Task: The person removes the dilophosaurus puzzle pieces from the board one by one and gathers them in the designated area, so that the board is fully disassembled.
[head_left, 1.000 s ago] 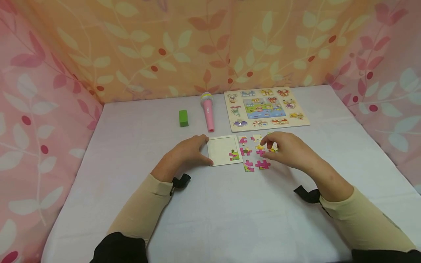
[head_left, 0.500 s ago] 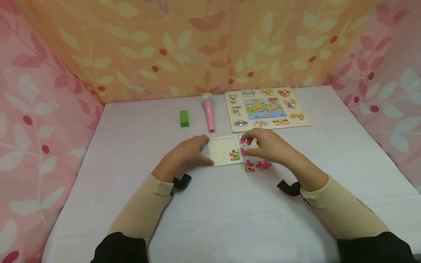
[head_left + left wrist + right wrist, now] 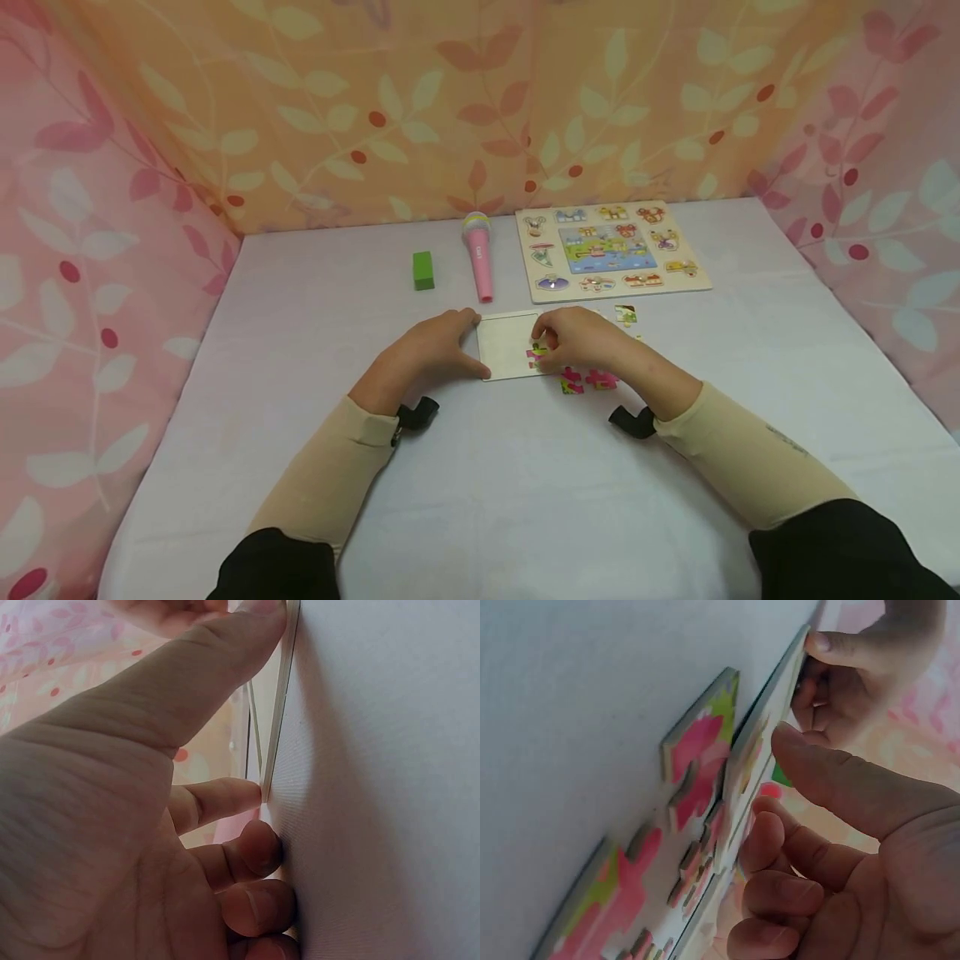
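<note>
A small pale puzzle tray lies flat on the table. My left hand holds its left side, thumb at the near corner and forefinger at the far one. One pink and green jigsaw piece is in the tray's lower right part. Over the tray's right edge hovers my right hand, thumb and forefinger bent and apart around that piece; in the right wrist view nothing shows between its fingers. Loose jigsaw pieces lie right of the tray, several hidden beneath the right hand.
Behind the tray stand a green block and a pink toy microphone. A wooden peg puzzle board with pictures lies at the back right. Patterned curtains close off the back and sides of the white table.
My right hand has moved left from above the loose pieces to the tray's right edge, uncovering some pieces at the far right. The left hand keeps its place at the tray.
</note>
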`<action>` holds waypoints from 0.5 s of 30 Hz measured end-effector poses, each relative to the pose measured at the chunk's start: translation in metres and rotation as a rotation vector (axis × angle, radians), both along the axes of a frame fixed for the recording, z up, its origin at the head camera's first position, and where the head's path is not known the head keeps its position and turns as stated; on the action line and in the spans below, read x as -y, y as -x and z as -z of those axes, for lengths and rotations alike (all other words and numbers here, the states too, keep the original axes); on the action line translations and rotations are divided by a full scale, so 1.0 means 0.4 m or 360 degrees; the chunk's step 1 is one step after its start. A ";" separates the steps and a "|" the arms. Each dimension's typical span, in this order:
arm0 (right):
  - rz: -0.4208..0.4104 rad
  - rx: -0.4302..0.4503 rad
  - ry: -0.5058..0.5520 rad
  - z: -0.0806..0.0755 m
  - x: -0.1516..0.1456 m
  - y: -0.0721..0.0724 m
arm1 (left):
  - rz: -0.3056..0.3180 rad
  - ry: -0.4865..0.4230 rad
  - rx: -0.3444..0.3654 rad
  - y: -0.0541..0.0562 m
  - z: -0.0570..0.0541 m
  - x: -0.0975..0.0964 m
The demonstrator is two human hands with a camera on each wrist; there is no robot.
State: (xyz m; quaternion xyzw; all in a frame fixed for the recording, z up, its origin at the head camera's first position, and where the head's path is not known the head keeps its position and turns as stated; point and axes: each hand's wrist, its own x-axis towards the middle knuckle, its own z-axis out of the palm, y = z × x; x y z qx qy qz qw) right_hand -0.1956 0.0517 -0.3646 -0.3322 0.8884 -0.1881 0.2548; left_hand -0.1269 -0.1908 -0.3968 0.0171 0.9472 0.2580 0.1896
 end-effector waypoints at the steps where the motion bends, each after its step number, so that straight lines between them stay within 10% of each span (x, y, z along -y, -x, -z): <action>1: -0.0002 0.0004 -0.0015 0.003 0.002 0.002 | -0.0003 -0.0002 0.0000 0.000 0.001 -0.001; 15: -0.0039 -0.0032 -0.0027 0.019 0.009 0.014 | -0.0017 0.0010 0.0012 -0.002 -0.004 -0.003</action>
